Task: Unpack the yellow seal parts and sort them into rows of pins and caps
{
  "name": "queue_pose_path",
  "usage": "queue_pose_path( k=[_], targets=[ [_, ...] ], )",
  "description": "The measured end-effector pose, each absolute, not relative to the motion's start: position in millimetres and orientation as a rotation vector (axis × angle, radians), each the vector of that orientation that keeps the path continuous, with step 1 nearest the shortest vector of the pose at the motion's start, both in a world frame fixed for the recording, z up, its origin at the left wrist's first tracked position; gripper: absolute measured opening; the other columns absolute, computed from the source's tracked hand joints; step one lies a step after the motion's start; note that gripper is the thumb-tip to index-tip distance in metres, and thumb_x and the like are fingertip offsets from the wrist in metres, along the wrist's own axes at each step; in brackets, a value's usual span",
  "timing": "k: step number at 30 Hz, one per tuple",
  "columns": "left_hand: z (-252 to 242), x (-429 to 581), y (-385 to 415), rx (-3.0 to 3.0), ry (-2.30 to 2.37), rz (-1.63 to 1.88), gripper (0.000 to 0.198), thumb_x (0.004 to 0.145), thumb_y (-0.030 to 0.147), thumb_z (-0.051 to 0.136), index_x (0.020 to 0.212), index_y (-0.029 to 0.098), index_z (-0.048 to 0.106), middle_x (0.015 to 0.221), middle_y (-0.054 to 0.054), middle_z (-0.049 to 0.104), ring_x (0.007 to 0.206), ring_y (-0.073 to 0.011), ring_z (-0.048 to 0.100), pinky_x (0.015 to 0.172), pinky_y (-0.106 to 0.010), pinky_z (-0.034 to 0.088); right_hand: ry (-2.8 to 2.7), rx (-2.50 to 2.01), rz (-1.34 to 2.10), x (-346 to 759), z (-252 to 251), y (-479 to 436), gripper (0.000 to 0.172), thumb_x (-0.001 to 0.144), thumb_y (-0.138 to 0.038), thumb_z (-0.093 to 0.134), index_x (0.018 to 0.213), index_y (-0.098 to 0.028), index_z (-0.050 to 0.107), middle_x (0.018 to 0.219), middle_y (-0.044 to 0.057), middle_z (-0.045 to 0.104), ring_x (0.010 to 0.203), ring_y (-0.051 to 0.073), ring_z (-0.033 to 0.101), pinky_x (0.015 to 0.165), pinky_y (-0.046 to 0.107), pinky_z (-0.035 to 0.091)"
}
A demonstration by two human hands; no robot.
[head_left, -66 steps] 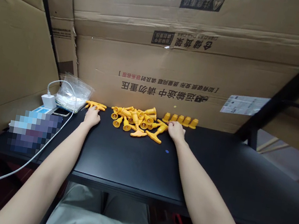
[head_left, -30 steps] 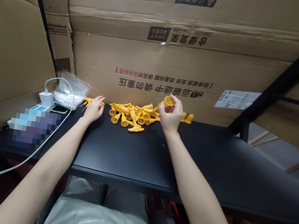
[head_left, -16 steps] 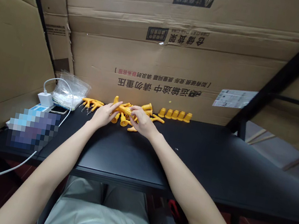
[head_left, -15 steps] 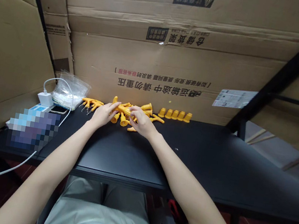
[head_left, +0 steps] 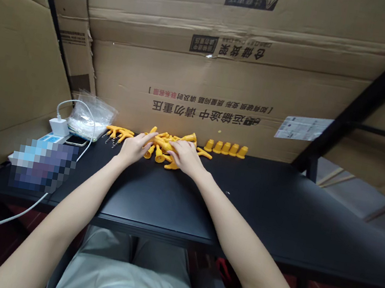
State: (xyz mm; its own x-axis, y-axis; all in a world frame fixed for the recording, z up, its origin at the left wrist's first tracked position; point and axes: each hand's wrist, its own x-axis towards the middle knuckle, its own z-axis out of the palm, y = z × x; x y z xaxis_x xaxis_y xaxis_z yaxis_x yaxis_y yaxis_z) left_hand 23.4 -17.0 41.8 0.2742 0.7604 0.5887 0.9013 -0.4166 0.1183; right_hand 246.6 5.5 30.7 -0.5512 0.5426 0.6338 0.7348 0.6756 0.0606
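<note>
A heap of yellow plastic pieces [head_left: 165, 151], cone-shaped with stems, lies at the back of the black table [head_left: 262, 211]. My left hand [head_left: 134, 148] and my right hand [head_left: 185, 157] meet over the heap. Both pinch the ends of one long yellow plastic piece [head_left: 161, 143] held just above it. Right of the heap, a row of several small yellow caps [head_left: 226, 148] stands upright against the cardboard. Left of my left hand lie a few yellow branch-shaped pieces [head_left: 119, 132].
Large cardboard boxes [head_left: 219, 79] wall off the back and left. A clear plastic bag [head_left: 90, 116], a white charger [head_left: 57, 126] with its cable, and a phone [head_left: 74, 140] sit at the back left. A black frame post [head_left: 368, 95] slants on the right.
A second ago my right hand held a yellow cap up by the row and my left rested near the branch pieces. Both hands have since come together on one piece over the heap.
</note>
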Motion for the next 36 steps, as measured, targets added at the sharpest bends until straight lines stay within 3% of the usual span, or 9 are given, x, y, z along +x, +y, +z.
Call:
queue_pose_path(
  k=[4,12,18,25,29,32,36],
  targets=[
    [39,25,-15,-2.320,-1.507,-0.910,0.040,0.091,0.030,0.047,0.130,0.027,0.054,0.103,-0.005,0.070,0.091,-0.0169,0.066,0.072,-0.021,0.046,-2.291,-1.016,-0.503,247,33,5,0.020,0.087,-0.029,0.054,0.103,-0.019,0.061,0.102,0.013,0.063,0.098,0.028,0.055,0.088,0.044,0.038],
    [44,32,-18,-2.272,-1.655,-0.863,0.040,0.087,0.033,0.054,0.125,0.023,0.058,0.086,-0.003,0.073,0.076,-0.0172,0.068,0.067,-0.022,0.044,-2.166,-1.095,-0.499,247,31,7,0.020,0.082,-0.017,0.051,0.102,-0.017,0.054,0.097,0.012,0.064,0.095,0.028,0.055,0.090,0.043,0.033],
    [46,30,-20,-2.213,-1.676,-0.832,0.039,0.087,0.033,0.054,0.124,0.022,0.060,0.083,-0.004,0.073,0.076,-0.0173,0.069,0.064,-0.022,0.042,-2.233,-1.022,-0.475,248,32,4,0.028,0.091,-0.032,0.048,0.111,-0.015,0.055,0.109,0.014,0.065,0.101,0.028,0.056,0.092,0.042,0.032],
    [45,30,-18,-2.227,-1.696,-0.862,0.040,0.085,0.032,0.056,0.123,0.023,0.060,0.083,-0.004,0.073,0.075,-0.0181,0.068,0.065,-0.023,0.042,-2.240,-1.058,-0.524,247,39,-2,0.022,0.089,-0.034,0.051,0.100,-0.017,0.060,0.103,0.012,0.065,0.097,0.026,0.054,0.093,0.044,0.030],
    [44,32,-18,-2.233,-1.701,-0.846,0.041,0.084,0.034,0.057,0.124,0.023,0.059,0.081,-0.004,0.072,0.074,-0.0177,0.068,0.066,-0.023,0.043,-2.228,-1.047,-0.566,246,42,-2,0.014,0.085,-0.024,0.051,0.096,-0.018,0.057,0.108,0.012,0.063,0.101,0.027,0.052,0.094,0.045,0.028],
    [44,34,-19,-2.233,-1.721,-0.827,0.041,0.084,0.034,0.057,0.123,0.023,0.060,0.080,-0.003,0.072,0.073,-0.0179,0.068,0.067,-0.023,0.043,-2.204,-1.078,-0.585,245,41,-1,0.018,0.081,-0.014,0.048,0.097,-0.017,0.055,0.105,0.013,0.064,0.099,0.027,0.054,0.093,0.044,0.029],
    [43,34,-19,-2.235,-1.719,-0.831,0.040,0.084,0.034,0.057,0.123,0.023,0.060,0.078,-0.003,0.072,0.072,-0.0174,0.067,0.067,-0.023,0.043,-2.219,-1.096,-0.473,247,40,0,0.015,0.083,-0.018,0.049,0.098,-0.016,0.054,0.093,0.012,0.066,0.090,0.026,0.058,0.088,0.040,0.036]
  ],
)
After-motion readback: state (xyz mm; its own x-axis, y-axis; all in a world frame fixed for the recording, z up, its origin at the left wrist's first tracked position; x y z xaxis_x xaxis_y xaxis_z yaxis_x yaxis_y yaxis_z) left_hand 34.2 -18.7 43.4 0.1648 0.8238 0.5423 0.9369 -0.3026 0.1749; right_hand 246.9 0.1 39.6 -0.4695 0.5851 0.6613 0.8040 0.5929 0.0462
